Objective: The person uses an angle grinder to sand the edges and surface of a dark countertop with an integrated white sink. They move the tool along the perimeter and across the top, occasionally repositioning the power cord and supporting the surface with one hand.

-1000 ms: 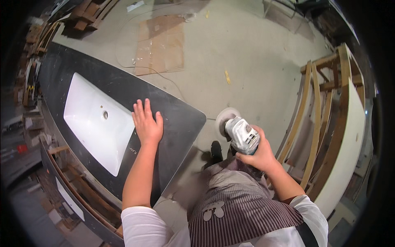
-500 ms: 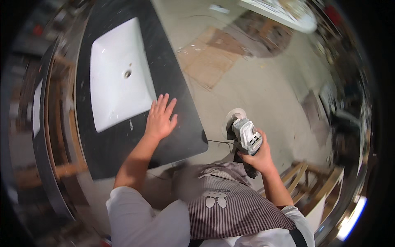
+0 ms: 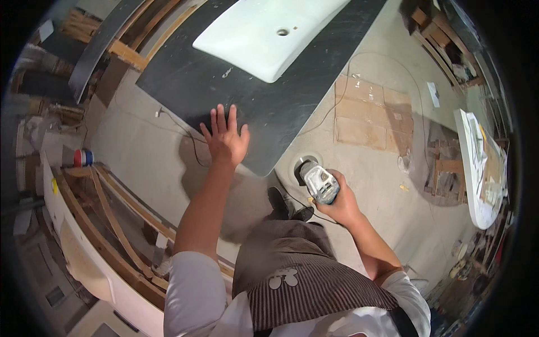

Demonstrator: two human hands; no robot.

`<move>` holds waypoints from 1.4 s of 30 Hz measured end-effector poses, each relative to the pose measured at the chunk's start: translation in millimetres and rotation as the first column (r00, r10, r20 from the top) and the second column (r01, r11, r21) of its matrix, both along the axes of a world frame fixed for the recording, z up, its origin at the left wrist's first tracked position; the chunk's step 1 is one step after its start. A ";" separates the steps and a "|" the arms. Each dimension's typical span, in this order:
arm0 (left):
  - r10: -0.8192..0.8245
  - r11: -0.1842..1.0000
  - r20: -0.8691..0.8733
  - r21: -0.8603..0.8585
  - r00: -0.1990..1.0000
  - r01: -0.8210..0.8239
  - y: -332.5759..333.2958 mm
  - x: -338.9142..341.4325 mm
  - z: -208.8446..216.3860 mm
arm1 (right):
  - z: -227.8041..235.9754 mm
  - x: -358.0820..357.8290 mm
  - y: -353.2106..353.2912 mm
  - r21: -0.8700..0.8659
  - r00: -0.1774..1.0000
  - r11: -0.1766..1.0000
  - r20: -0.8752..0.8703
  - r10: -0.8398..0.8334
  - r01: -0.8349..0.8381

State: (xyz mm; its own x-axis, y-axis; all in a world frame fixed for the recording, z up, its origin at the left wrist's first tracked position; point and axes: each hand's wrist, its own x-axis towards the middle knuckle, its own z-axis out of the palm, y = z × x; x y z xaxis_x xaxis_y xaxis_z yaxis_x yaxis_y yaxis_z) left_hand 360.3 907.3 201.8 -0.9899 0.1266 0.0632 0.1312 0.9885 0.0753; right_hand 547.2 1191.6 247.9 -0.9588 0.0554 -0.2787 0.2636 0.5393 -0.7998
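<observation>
Person stands at the near edge of a dark stone counter (image 3: 185, 84) with a white basin (image 3: 264, 33) set on it. Left hand (image 3: 225, 137) lies flat on the counter's near edge, fingers (image 3: 215, 121) spread and released, gripping nothing, just pressing on the slab. Right hand (image 3: 337, 203) is clenched around the grey body of an angle grinder (image 3: 317, 182), fingers wrapped tight. The grinder's round pad (image 3: 302, 163) faces down, just off the rounded counter corner, over the floor, not touching the slab as far as I can tell. Its cord runs down by the person's dark shoes (image 3: 286, 206). Striped apron (image 3: 306, 275) on the person. Flattened cardboard (image 3: 373, 112) lies on the concrete floor beyond, wooden frames (image 3: 112, 224) lean at left, and a white slab (image 3: 477, 168) lies at right.

Step in hand, judged: bracing the slab and positioning the tool, before contact. Next move would call for bringing the pad level onto the counter edge near the corner, with the left hand kept well apart from the disc and the cord clear of the feet.
</observation>
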 end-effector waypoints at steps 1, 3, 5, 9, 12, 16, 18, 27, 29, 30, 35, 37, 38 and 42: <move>-0.002 1.000 -0.031 0.018 1.000 0.002 4.8 1.3 3.3 | -1.2 -5.0 5.2 0.025 0.998 0.999 -0.047 0.047 -0.046; 0.062 0.998 -0.026 -0.002 0.998 -0.062 12.8 9.8 6.7 | -11.4 -7.9 8.5 0.049 0.990 0.992 -0.082 0.117 -0.113; 0.130 0.991 -0.013 -0.004 0.991 -0.130 22.8 17.8 5.7 | -24.0 -13.7 14.5 0.044 0.984 0.987 -0.085 0.159 -0.155; 0.215 0.976 0.037 0.020 0.976 -0.216 32.1 18.2 3.4 | -36.7 -27.1 25.4 0.061 0.936 0.959 -0.209 0.284 -0.277; 0.226 0.972 0.038 0.058 0.973 -0.228 36.5 22.5 1.2 | -43.9 -33.1 33.2 0.117 0.924 0.938 -0.172 0.343 -0.326; 0.240 0.966 0.020 0.091 0.971 -0.240 38.5 20.9 0.5 | -45.9 -37.3 34.5 0.094 0.914 0.925 -0.151 0.378 -0.367; 0.240 0.967 -0.003 0.085 0.971 -0.239 40.3 18.9 -1.5 | -46.2 -38.2 35.0 0.094 0.900 0.919 -0.187 0.394 -0.383; 0.234 0.971 -0.086 0.079 0.968 -0.228 44.3 16.9 -5.4 | -40.7 -37.0 32.7 0.077 0.914 0.924 -0.140 0.382 -0.374; 0.243 0.969 -0.070 0.069 0.968 -0.238 40.5 17.6 -3.9 | -41.1 -36.7 30.4 0.064 0.915 0.933 -0.182 0.360 -0.355; 0.246 0.968 -0.058 0.062 0.967 -0.243 38.7 18.3 -3.5 | -41.2 -36.5 30.0 0.072 0.914 0.934 -0.196 0.356 -0.349; 0.266 0.962 -0.002 0.074 0.964 -0.265 28.6 30.8 -5.3 | -49.4 -34.8 29.3 -0.009 0.967 0.975 -0.136 0.217 -0.220; 0.278 0.959 0.049 0.052 0.959 -0.280 31.3 28.3 -4.6 | -52.7 -45.7 38.9 0.002 0.986 0.991 -0.102 0.135 -0.135; 0.278 0.958 0.058 0.054 0.959 -0.281 33.2 25.1 -2.6 | -52.4 -54.6 45.5 0.013 0.986 0.994 -0.125 0.109 -0.109; 0.305 0.949 0.089 0.049 0.948 -0.310 42.1 16.3 2.9 | -53.7 -86.1 74.3 0.006 0.982 1.000 -0.187 -0.010 0.012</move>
